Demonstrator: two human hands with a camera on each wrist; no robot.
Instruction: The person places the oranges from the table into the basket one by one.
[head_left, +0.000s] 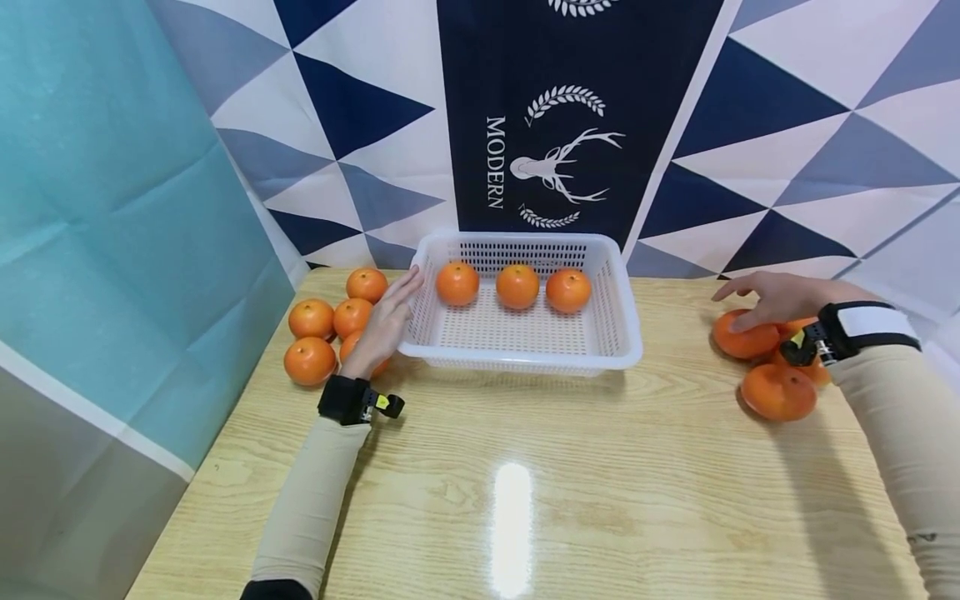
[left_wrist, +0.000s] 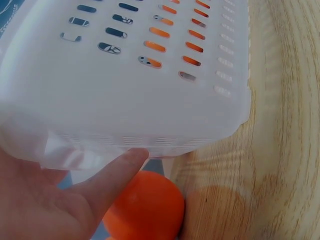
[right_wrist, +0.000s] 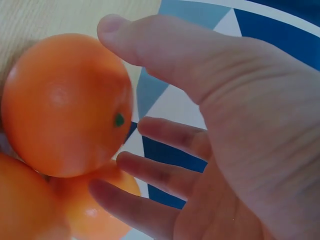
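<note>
A white perforated plastic basket [head_left: 525, 358] holds three oranges in a row, among them a middle orange [head_left: 517, 287]. At its left end, my left hand [head_left: 386, 325] rests against the rim with its fingers fairly straight. In the left wrist view one extended finger [left_wrist: 112, 175] lies along the basket's end wall [left_wrist: 125, 100], and an orange [left_wrist: 147, 207] sits just below it. My right hand [head_left: 776, 298] hovers over the oranges at the right, fingers spread and thumb apart. Between thumb and fingers in the right wrist view, an orange [right_wrist: 67, 105] with a green stem spot stands close, not enclosed.
Several oranges [head_left: 311, 361] cluster on the table left of the basket. Another orange [head_left: 778, 392] lies in front of the right-hand pile. Behind the wooden table [head_left: 420, 483] hangs a patterned cloth [head_left: 555, 100] with triangles and a deer's head, close behind the basket.
</note>
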